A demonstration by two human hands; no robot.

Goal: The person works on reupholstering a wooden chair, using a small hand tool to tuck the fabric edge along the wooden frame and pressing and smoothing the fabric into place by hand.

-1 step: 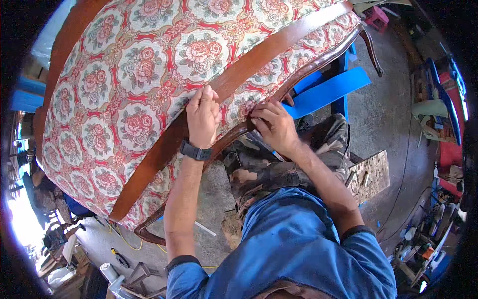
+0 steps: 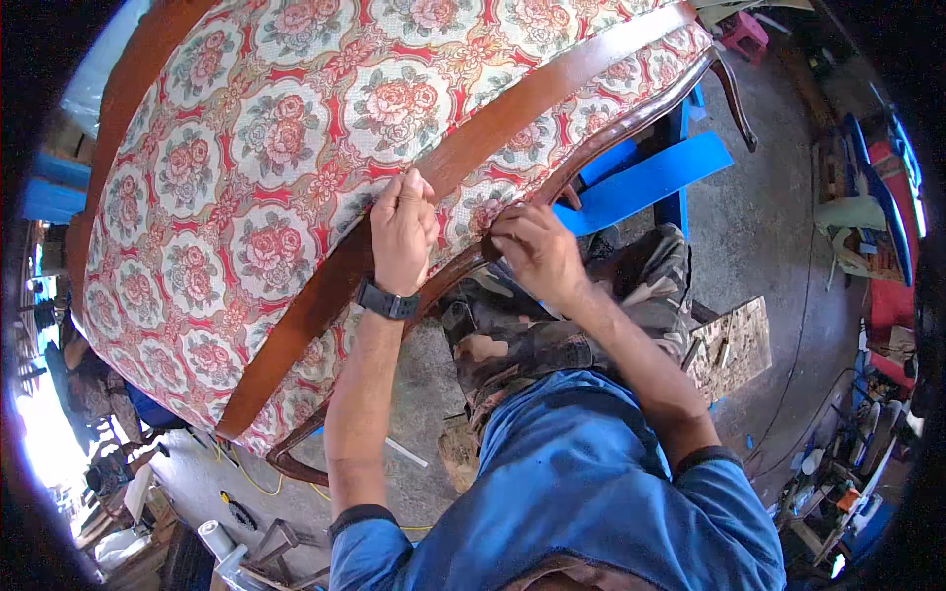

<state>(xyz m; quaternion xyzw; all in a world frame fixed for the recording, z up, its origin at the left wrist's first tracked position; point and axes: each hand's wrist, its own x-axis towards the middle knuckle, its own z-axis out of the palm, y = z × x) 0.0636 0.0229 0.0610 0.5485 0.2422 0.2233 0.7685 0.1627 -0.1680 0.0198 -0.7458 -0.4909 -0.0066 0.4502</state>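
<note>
A sofa or chair seat with rose-patterned upholstery fabric fills the upper left. A brown wooden rail crosses it diagonally. On the rail lies my left hand, closed, thumb and forefinger pinched together; what they may hold is too small to tell. Lower and to the right, my right hand has its fingertips pinched at the fabric's lower border, beside the carved dark wooden frame. Its fingers hide whatever is between them. A black watch circles my left wrist.
Blue boards stand beyond my right hand. A speckled wooden board lies on the concrete floor to the right of my legs in camouflage trousers. A pink stool is at the far right, and a yellow cable runs at lower left.
My right hand has shifted slightly left along the frame edge, its fingers curling more. My left hand stays in place on the rail.
</note>
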